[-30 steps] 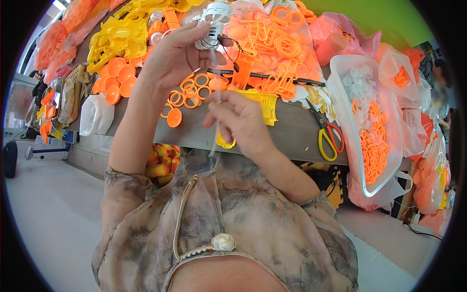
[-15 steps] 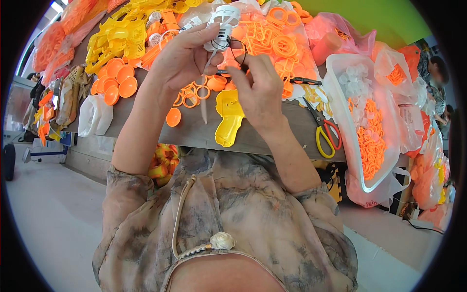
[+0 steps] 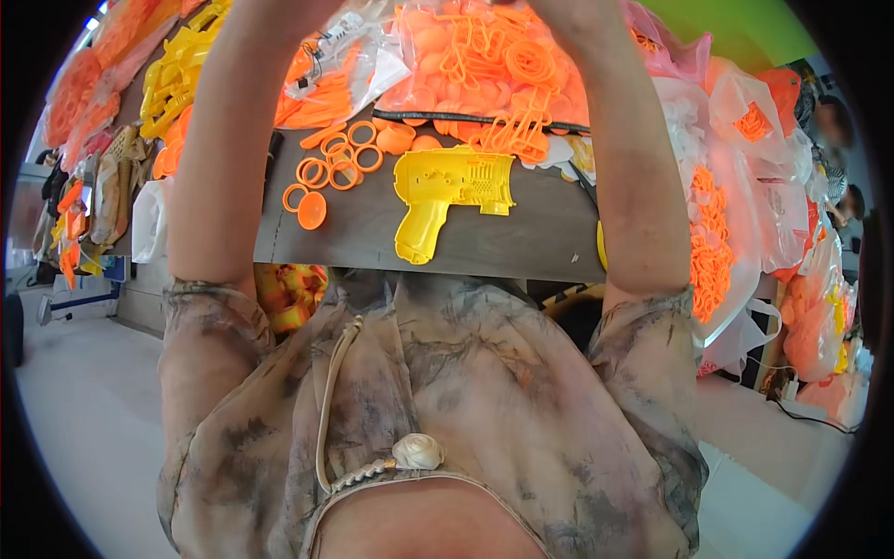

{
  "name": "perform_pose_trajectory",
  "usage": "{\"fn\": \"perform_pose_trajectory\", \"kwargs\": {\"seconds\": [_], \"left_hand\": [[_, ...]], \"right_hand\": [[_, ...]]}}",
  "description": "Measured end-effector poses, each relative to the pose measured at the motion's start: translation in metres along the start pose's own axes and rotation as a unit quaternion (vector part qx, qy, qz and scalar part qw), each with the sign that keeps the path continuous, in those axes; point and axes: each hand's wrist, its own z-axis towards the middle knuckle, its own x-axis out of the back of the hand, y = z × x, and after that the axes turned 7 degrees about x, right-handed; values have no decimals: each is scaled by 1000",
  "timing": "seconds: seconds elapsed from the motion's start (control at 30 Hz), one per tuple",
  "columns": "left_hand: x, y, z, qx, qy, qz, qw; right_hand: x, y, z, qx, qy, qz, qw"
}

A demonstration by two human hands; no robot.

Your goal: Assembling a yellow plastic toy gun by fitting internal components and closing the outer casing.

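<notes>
Yellow half-shell (image 3: 438,182) lies open-side up on the worktop (image 3: 345,242), left hand (image 3: 307,4) and right hand (image 3: 545,6) beyond it, fingers cropped, grip impossible to tell, and the forearms (image 3: 219,158) had best clear the orange rings (image 3: 329,175) to its left.

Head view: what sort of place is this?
Probably a small workshop for putting together plastic toys: a yellow gun-shaped shell lies on the worktable, loose orange rings beside it, with a heap of orange parts behind.
</notes>
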Motion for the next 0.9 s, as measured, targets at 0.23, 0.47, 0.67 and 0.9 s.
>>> {"fn": "perform_pose_trajectory", "kwargs": {"seconds": [0.23,0.47,0.67,0.9], "left_hand": [[-41,-88,-71,303,-27,75,950],[-49,-136,-101,307,16,-134,942],[-95,-153,-131,185,175,-220,942],[-96,-157,-120,178,187,-233,938]], "right_hand": [[-29,57,-130,-81,-169,-142,972],[-64,57,-183,-319,8,94,943],[-85,78,-207,-154,144,-53,976],[-89,86,-199,-155,176,-43,971]]}}
